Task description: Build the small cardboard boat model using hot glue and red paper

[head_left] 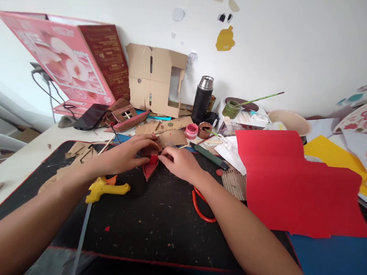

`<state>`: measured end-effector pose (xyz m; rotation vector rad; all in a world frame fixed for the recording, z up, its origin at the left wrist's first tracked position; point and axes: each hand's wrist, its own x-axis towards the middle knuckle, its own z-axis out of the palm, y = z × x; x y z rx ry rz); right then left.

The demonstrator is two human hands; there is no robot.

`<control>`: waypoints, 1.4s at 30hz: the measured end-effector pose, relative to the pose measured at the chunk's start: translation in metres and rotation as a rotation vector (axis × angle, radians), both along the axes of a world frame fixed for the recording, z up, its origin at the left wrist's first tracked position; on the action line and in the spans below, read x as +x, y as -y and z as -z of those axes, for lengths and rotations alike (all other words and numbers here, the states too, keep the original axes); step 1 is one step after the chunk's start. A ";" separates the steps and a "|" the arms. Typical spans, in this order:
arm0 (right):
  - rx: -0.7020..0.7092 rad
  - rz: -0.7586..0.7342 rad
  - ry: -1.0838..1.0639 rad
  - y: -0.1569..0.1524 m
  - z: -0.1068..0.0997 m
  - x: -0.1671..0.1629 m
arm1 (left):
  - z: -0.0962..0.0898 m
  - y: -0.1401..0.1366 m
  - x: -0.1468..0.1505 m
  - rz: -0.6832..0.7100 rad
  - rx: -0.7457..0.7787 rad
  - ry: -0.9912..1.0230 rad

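Observation:
A small red model boat stands on the black mat, its pointed end toward me. My left hand curves around its left and far sides, with the thumb against a bright red folded piece on top of it. On the right of that piece, my right hand has thumb and forefinger pinched together close to its edge. Whatever lies between those fingertips is too small to make out. My hands hide the far part of the boat.
Left of the boat lies a yellow hot glue gun. Red-handled scissors are partly under my right forearm. Behind are a green cutter knife, paint jars, a black flask and another model boat. Red sheet covers the right.

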<state>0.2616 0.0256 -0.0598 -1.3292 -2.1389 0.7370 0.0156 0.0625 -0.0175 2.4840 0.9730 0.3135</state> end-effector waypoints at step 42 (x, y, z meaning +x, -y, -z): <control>-0.003 0.005 -0.056 -0.001 -0.001 0.002 | 0.001 0.004 0.001 -0.017 0.018 -0.018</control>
